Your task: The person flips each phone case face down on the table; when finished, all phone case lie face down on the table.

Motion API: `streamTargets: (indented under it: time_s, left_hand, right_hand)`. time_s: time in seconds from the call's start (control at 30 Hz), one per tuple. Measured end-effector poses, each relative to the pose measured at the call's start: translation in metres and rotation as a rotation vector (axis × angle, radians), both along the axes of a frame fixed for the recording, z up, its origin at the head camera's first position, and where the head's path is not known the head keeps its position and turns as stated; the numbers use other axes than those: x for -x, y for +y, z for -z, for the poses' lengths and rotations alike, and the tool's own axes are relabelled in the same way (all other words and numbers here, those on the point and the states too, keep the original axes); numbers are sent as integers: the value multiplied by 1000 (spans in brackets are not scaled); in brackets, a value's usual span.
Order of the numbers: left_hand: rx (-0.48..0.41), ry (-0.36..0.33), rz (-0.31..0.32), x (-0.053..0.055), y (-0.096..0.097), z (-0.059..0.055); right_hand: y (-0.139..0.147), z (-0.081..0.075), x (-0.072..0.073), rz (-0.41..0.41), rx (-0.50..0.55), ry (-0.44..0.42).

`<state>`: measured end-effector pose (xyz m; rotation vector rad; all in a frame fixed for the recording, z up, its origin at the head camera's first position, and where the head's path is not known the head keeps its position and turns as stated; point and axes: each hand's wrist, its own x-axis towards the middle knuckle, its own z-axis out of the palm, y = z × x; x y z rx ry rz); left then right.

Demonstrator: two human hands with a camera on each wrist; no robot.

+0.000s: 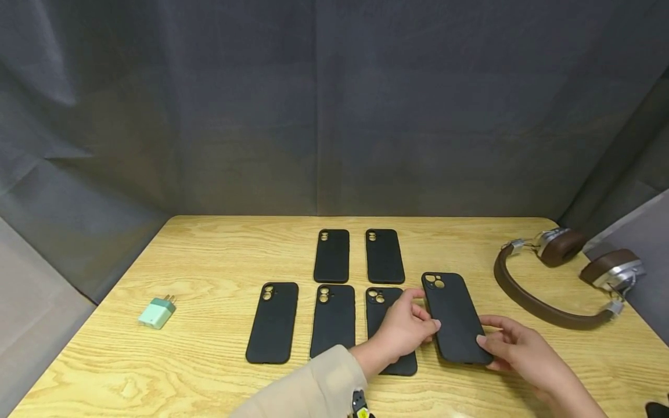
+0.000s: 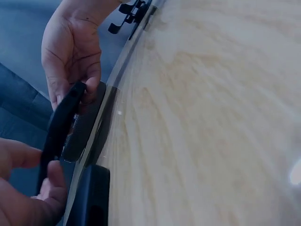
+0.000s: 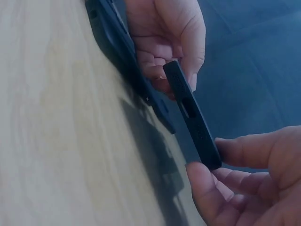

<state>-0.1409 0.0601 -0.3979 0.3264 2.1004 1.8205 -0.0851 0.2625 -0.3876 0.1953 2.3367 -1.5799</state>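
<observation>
A black phone case (image 1: 456, 319) is held between both hands, its back and camera cutouts facing up in the head view. My left hand (image 1: 405, 325) pinches its left edge between thumb and fingers. At the lower right edge, my right hand (image 1: 517, 348) pinches it the same way. In the right wrist view the case (image 3: 193, 113) is seen end-on, raised off the table with its shadow beneath. Below my left hand lies another black phone case (image 1: 401, 367), partly covered by that hand and wrist.
More black phone cases (image 1: 273, 323) lie in two rows on the wooden table (image 1: 209, 249). Brown headphones (image 1: 543, 305) rest at the right, close to my right hand. A mint-green plug adapter (image 1: 158, 312) sits at the left. Dark cloth (image 1: 334, 116) hangs behind.
</observation>
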Motion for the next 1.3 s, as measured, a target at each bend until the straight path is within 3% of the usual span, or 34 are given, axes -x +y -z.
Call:
streamTargets:
  time_s: [0.2,0.53,1.0,1.3]
  left_hand:
    - [315,107,44,2,3,-1]
    - [580,128,97,3,9,-7]
    - [730,167,101,5,16,-5]
    - [722,156,94,5,15,-6]
  right_hand:
    - [5,8,0,-16,-2,-31]
    - [1,9,2,-17,-88,-65]
    - [-10,7,7,-17,-418,8]
    - [-10,9,7,-20,-441,9]
